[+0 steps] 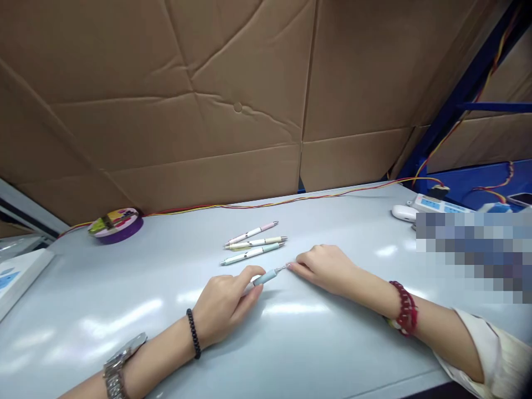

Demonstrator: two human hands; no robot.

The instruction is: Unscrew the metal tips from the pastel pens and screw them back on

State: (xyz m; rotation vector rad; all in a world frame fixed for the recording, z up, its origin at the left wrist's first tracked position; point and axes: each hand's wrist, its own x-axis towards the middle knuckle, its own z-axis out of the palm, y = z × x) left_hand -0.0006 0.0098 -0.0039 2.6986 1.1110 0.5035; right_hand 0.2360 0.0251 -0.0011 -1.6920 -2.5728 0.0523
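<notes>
My left hand (224, 302) grips a light blue pen (266, 277) between thumb and fingers, its front end pointing right. A thin metallic part, perhaps the refill with a spring, sticks out of the barrel. At its far end my right hand (326, 267) pinches a small silvery piece (287, 266) that looks like the pen's tip; whether it touches the thin part is too small to tell. Just behind the hands lie three pens side by side: a pink and white pen (251, 233), a yellow and white pen (256, 243) and a green and white pen (251, 254).
A round purple-sided container (120, 235) sits at the table's back left. Red and yellow wires (257, 206) run along the back edge before a cardboard wall (233, 127). Back right are a white computer mouse (404, 213) and a power strip (440, 204); a white box (20, 277) is left.
</notes>
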